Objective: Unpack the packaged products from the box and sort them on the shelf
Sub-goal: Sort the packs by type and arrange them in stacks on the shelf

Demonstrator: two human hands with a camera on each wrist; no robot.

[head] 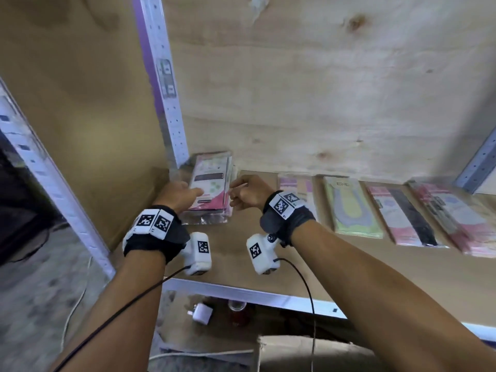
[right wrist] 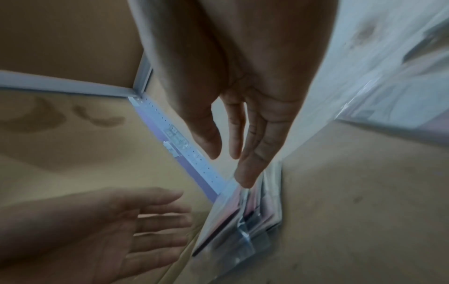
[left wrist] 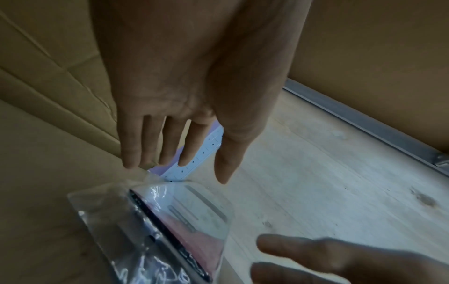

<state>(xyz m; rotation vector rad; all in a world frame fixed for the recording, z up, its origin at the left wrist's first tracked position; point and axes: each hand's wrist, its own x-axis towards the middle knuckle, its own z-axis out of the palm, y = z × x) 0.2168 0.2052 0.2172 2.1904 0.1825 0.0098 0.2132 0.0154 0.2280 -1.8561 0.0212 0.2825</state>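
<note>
Near edge first: cardboard box (head: 303, 353) sits below the shelf (head: 241, 259), only its top rim in view, contents not visible.

Both hands are up on the shelf board, flanking the stack of packs (head: 210, 187) in the back-left corner, against the perforated upright (head: 171, 103).

Left hand (head: 178, 194): fingers straight and spread, grip released, holding nothing. Fingertips at the stack's left edge; whether they touch the wrap I can't tell, too blurred. Right hand (head: 245, 193): fingers relaxed, loosely bent, grip also released. In the right wrist view its fingertips (right wrist: 244, 180) reach the stack's far corner, looks like touching the plastic.

Key relation: the stack lies between the two hands, just ahead of both. Long axis runs front to back, away from the person, slightly skewed. Left hand is marginally nearer, partly overlapping the left edge. My read: this is squaring-up or letting go of the stack, not a pick.

Stack itself: several flat card-backed packs in clear glossy wrap, top one white and pink with a dark band and green dots. Loose film sticks out at the near end (left wrist: 102, 201), so it should slide and crinkle easily.

Further right along the shelf, well apart from the hands: four more piles laid flat, front to back, including a green pack (head: 354, 208) and a pink pack with black strip (head: 405, 217).
</note>
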